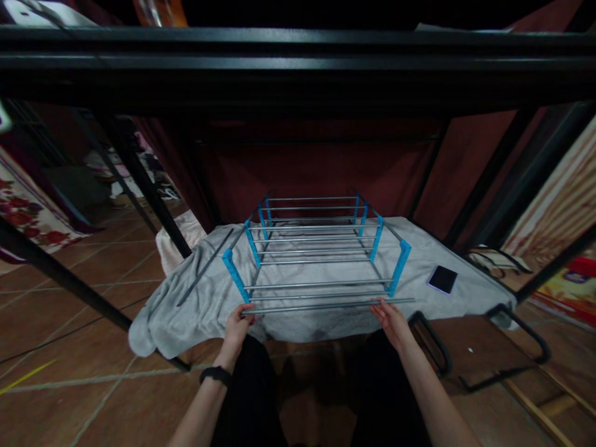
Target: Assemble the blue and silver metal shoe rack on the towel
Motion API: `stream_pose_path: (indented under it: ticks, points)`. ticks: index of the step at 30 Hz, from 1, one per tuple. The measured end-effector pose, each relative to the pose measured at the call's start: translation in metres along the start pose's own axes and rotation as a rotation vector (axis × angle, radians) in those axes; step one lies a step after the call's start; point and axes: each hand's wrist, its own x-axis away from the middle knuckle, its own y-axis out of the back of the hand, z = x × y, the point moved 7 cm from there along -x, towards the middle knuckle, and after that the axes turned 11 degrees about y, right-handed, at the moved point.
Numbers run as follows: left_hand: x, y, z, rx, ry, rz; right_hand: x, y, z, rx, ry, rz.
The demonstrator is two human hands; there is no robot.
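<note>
Between my two hands lies a long grey metal rod (316, 307), level in front of a rack. My left hand (239, 323) pinches its left end, and my right hand (388, 316) grips it closer to the right end, which sticks out past the fingers. Just beyond, a rack of metal rods (321, 251) with blue plastic connectors (399, 268) rests on a grey blanket (298, 326). A loose rod (205, 268) lies slantwise on the blanket to the left of the rack.
A dark tablet-like device (442, 279) lies on the blanket at right. Overhead runs a black metal beam (298, 49), with black posts at both sides. A black-framed chair (479, 347) stands at the lower right. A red and yellow box (570, 288) is beyond it.
</note>
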Motion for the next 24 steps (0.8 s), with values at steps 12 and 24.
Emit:
stream_pose_path:
  ticks: [12, 24]
  points:
    - [0.005, -0.01, 0.018, 0.698, 0.313, 0.06, 0.018, -0.022, -0.009, -0.056, 0.002, 0.035]
    - [0.002, -0.044, 0.023, 0.799, 0.349, 0.193, 0.017, -0.031, -0.028, -0.099, -0.021, 0.017]
